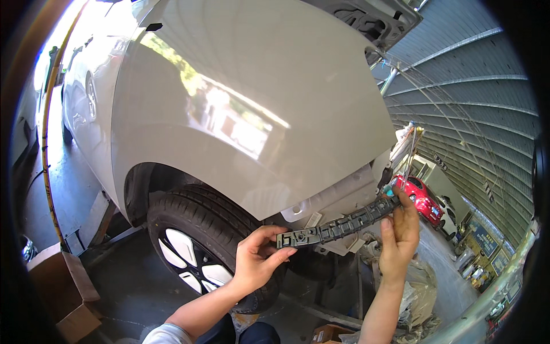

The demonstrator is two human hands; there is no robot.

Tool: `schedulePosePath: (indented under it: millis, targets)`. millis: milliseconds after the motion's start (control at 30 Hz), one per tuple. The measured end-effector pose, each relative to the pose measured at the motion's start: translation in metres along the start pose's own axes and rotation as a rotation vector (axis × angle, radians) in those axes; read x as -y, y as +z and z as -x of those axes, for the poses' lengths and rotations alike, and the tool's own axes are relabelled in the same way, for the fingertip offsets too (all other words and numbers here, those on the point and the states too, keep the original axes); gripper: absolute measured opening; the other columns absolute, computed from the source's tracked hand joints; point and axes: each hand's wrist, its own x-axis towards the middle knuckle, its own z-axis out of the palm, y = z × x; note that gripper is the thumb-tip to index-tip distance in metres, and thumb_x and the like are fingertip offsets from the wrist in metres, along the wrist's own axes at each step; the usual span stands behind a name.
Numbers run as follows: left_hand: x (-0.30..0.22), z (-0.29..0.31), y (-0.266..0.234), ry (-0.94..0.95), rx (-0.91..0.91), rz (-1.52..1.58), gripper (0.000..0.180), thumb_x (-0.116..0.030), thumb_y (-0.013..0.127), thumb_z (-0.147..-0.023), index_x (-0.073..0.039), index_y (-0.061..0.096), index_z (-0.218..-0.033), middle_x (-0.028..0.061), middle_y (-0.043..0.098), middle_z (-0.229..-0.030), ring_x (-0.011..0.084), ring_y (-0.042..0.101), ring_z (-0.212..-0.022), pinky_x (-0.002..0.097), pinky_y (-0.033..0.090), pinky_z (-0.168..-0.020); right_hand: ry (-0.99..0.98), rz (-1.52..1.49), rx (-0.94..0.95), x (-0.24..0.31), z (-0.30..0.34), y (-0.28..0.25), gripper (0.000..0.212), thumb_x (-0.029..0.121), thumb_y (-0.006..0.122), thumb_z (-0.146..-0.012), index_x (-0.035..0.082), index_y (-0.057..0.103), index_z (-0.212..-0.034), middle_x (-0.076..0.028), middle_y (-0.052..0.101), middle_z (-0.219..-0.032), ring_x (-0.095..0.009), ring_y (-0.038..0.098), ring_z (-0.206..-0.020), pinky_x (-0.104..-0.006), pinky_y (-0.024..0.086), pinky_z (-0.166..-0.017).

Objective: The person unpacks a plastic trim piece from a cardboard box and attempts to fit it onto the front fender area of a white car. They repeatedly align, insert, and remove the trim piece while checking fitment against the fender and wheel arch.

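Between my two hands is a long, dark plastic bumper bracket (338, 226), slightly curved and full of slots and ribs. My left hand (259, 255) pinches its left end between thumb and fingers. At its raised right end, my right hand (399, 234) grips it with the thumb below and fingers behind. The bracket is held in front of the uncovered corner of a light-coloured car, just below the edge of its fender (252, 132). Whether it touches the car body I cannot tell. The wheel (197, 252) with white and black spokes stands left of my left hand.
An open cardboard box (63, 292) lies on the floor at lower left. Crumpled plastic sheeting (421, 286) lies beyond my right forearm, with a small brown box (330, 333) near the bottom edge. A yellow hose (47, 149) hangs at left. A red car (421, 200) stands farther back at right.
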Motion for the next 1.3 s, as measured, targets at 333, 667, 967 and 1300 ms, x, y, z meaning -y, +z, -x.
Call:
schedulePosePath:
  millis: [333, 667, 967, 1300]
  targets:
    - [0.000, -0.013, -0.002, 0.068, -0.085, 0.238, 0.036, 0.014, 0.065, -0.079, 0.000, 0.041, -0.101, 0.0123, 0.055, -0.107, 0.0183, 0.063, -0.093, 0.0267, 0.056, -0.081, 0.101, -0.013, 0.007, -0.016, -0.031, 0.002, 0.048, -0.004, 0.057, -0.087, -0.003, 0.042, -0.133, -0.015, 0.051, -0.131, -0.020, 0.051, -0.118, -0.0278, 0.041, -0.095]
    - [0.001, -0.012, -0.007, 0.171, -0.088, 0.201, 0.037, 0.017, 0.064, -0.077, 0.000, 0.040, -0.100, 0.0073, 0.051, -0.098, 0.0201, 0.062, -0.099, 0.0298, 0.054, -0.086, 0.075, -0.120, 0.049, -0.017, -0.041, 0.021, 0.050, -0.004, 0.057, -0.087, -0.003, 0.041, -0.134, -0.012, 0.049, -0.134, -0.020, 0.050, -0.120, -0.0291, 0.039, -0.099]
    - [0.006, -0.024, -0.002, 0.168, -0.199, 0.153, 0.040, 0.017, 0.068, -0.073, -0.003, 0.040, -0.094, 0.0017, 0.047, -0.089, 0.0086, 0.054, -0.085, 0.0228, 0.051, -0.073, 0.126, -0.125, 0.036, -0.015, -0.044, 0.018, 0.055, -0.001, 0.062, -0.085, -0.001, 0.040, -0.135, -0.012, 0.053, -0.127, -0.019, 0.052, -0.116, -0.0301, 0.041, -0.097]
    - [-0.014, -0.020, -0.001, -0.023, -0.095, 0.018, 0.034, -0.005, 0.072, -0.080, 0.002, 0.048, -0.103, 0.0110, 0.064, -0.084, 0.0191, 0.065, -0.065, 0.0263, 0.053, -0.055, 0.082, -0.252, -0.131, -0.027, -0.040, 0.019, 0.049, 0.002, 0.068, -0.084, 0.000, 0.047, -0.129, -0.007, 0.060, -0.105, -0.013, 0.058, -0.099, -0.0257, 0.047, -0.086]
